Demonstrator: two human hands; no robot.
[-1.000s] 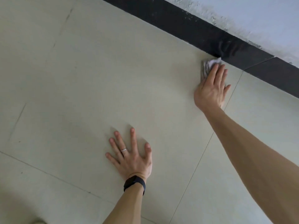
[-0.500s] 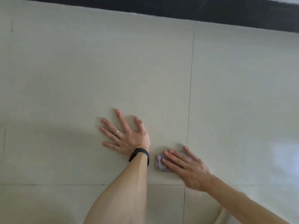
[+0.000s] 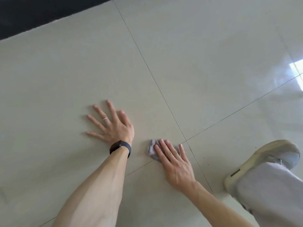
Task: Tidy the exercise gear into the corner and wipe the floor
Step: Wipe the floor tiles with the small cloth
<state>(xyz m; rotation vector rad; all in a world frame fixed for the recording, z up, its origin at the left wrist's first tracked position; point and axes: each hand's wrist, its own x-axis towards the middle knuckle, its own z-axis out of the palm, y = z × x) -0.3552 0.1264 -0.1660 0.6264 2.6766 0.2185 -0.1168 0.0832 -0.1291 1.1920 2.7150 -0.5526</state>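
Wiping of the floor is the step in hand, as I judge it. The right hand (image 3: pixel 176 164) lies with straight fingers on a small crumpled grey-lilac cloth (image 3: pixel 152 150) and presses it down on the pale beige glossy floor tiles (image 3: pixel 205 59); the fingers are not curled round the cloth, they only push on it. The cloth sits near the person, just left of the place where two thin dark grout lines (image 3: pixel 186 141) cross, and just right of the left wrist. The left hand (image 3: pixel 113 126) grasps nothing: it rests flat on the tile with fingers spread wide, and wears a thin ring (image 3: pixel 105 118) and a black wristband (image 3: pixel 120 147). Far left runs a black skirting strip (image 3: pixel 32 15); near right are a pale worn shoe (image 3: pixel 268 155) and a light grey trouser leg (image 3: pixel 270 195). No exercise gear is in view, so I cannot say if that part is done. A few small dark specks (image 3: pixel 203 157) lie right of the crossing, so the next move probably calls for sliding the cloth rightwards over the joint with steady flat pressure.
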